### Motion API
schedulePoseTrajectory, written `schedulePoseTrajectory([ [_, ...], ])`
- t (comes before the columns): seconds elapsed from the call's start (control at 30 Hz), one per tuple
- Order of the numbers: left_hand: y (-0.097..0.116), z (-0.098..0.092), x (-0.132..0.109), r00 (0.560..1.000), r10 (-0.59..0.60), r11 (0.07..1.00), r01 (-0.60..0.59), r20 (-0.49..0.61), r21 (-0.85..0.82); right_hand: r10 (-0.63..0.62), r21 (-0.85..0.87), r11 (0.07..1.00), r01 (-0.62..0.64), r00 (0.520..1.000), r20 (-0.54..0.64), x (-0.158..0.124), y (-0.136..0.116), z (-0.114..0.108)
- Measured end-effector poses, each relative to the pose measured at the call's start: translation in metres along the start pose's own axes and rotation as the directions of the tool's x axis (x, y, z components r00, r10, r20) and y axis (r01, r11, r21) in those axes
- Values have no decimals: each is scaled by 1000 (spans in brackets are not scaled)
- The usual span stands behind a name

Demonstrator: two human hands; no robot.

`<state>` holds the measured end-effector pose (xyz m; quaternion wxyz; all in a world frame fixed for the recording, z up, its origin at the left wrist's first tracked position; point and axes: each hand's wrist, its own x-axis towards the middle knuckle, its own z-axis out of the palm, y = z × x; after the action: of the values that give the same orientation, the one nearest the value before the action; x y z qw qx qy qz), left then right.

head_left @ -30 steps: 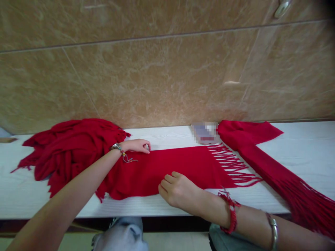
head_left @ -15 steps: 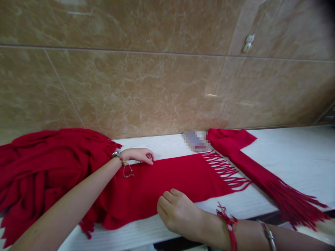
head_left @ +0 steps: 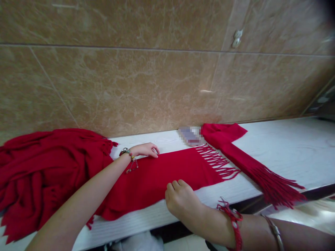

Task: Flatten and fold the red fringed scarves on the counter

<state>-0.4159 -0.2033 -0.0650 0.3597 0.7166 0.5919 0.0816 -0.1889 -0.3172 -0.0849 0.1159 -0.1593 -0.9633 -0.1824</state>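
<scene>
A red fringed scarf lies flat on the white bench top, its tassels pointing right. My left hand is at the scarf's far edge, thumb and fingers pinched on it. At the near edge my right hand is closed, knuckles up, against the cloth; its fingertips are hidden underneath. The scarf's left end runs into a big loose heap of red scarves beneath my left forearm. To the right lies another red scarf, folded narrow, its long tassels hanging at the front edge.
A blurred-out flat item lies by the wall, beside the folded scarf. The white bench top runs along a brown marble-tiled wall carrying a small white hook. A dark gap shows below the bench's front edge.
Both hands have slid a little to the right along the scarf's edges, still closed. The whole view has shifted slightly, so the bench and scarves appear farther left and higher.
</scene>
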Motion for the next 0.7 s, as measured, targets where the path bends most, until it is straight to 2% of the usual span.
schedulePoseTrajectory([
  [0.23, 5, 1, 6, 999, -45, 996, 44, -16, -71, -17, 36, 999, 17, 1000, -23, -6, 7, -2],
  [0.47, 18, -12, -5, 998, -27, 975, 15, -51, -221, -19, 8, 1000, 20, 994, -105, -16, 31, -26],
  [0.57, 38, -22, -1, 993, -2, 945, -36, -116, -324, 23, 13, 1000, -22, 994, -111, -24, 49, -38],
  [0.7, 82, -30, 22, 984, 62, 883, -132, -167, -450, 165, 24, 986, -163, 974, -153, -47, 78, -50],
])
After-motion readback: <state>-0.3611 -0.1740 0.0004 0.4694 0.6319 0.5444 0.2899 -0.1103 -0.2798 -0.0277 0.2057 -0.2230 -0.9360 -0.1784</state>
